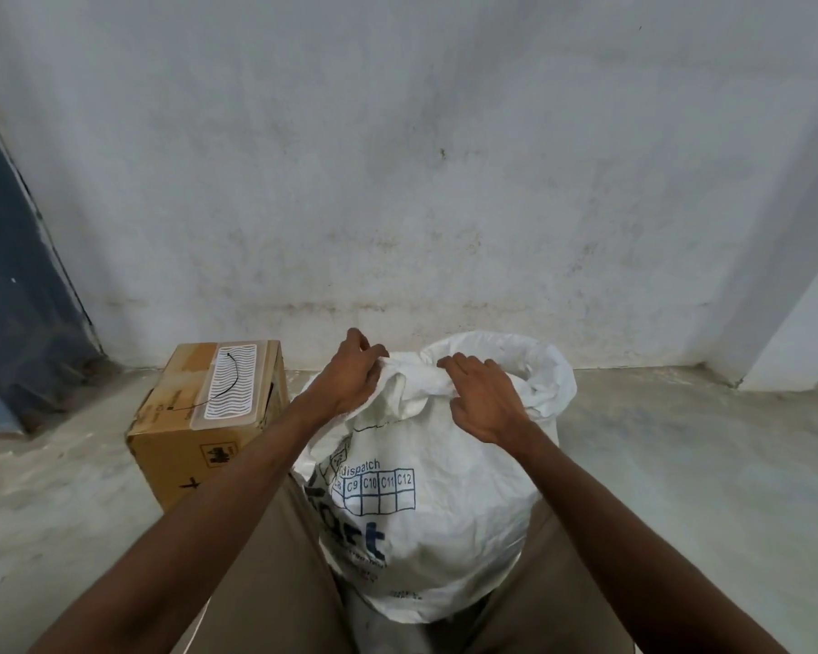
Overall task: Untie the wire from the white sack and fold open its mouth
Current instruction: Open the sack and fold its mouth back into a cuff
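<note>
A white woven sack (445, 521) with blue print stands on the floor between my knees, full and rounded. Its mouth (534, 365) gapes at the far right, while the near rim is bunched and rolled. My left hand (348, 375) grips the bunched rim at its left side. My right hand (485, 394) presses down on and grasps the rolled rim just right of it. A thin black wire (231, 382) lies curved on the white patterned sheet atop the cardboard box, apart from the sack.
A brown cardboard box (194, 446) stands on the floor to the left of the sack, close to my left forearm. A stained white wall (397, 181) rises right behind. A dark blue panel (15, 299) leans at far left. Grey concrete floor (681, 464) spreads to the right.
</note>
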A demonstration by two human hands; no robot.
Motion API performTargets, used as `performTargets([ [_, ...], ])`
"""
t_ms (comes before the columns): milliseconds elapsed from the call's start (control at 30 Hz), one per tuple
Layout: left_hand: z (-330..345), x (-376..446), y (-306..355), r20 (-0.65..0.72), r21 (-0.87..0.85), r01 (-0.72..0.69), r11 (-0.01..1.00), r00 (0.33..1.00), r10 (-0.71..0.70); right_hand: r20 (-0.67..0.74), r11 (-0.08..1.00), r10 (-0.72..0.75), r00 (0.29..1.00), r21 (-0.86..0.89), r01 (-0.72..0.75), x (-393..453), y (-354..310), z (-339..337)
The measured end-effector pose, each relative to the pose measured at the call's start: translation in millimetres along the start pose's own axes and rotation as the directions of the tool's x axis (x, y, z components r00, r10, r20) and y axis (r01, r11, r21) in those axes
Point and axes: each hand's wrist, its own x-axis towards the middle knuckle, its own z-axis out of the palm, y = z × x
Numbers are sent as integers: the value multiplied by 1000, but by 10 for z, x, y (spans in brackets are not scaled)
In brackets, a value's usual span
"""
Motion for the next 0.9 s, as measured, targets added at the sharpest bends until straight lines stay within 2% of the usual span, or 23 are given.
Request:
performTargets([
  [133, -76, 12, -65, 111, -61, -3, 998, 994, 10, -22, 995, -45, 999, 90, 47, 73, 6, -2],
  [267, -167, -97, -12, 106, -252, -15, 968, 993, 43, -50, 996, -21, 999, 80, 25, 80, 108, -10],
  [367, -246, -173, 103, 175, -333, 16, 943, 983, 45, -45, 997, -1, 999, 78, 4, 64, 171, -38],
  [433, -261, -159, 173, 244, -268, 39, 963, 969, 28, -30, 996, 12, 999, 86, -10, 89, 182, -70],
  [533, -183, -102, 148, 283, -25, -11, 1000, 959, 18, 19, 994, 55, 998, 94, -56, 143, 200, -147],
  [700, -214, -45, 68, 186, 30, -128, 991, 975, 120, 53, 994, 48, 997, 100, -53, 154, 222, -249],
  [800, -260, -4, 84, 159, 158, -220, 963, 968, 195, 71, 992, 31, 997, 118, -39, 161, 224, -277],
  [900, -284, 40, 57, 144, 192, -235, 953, 967, 210, 99, 990, 38, 994, 132, -51, 162, 271, -261],
])
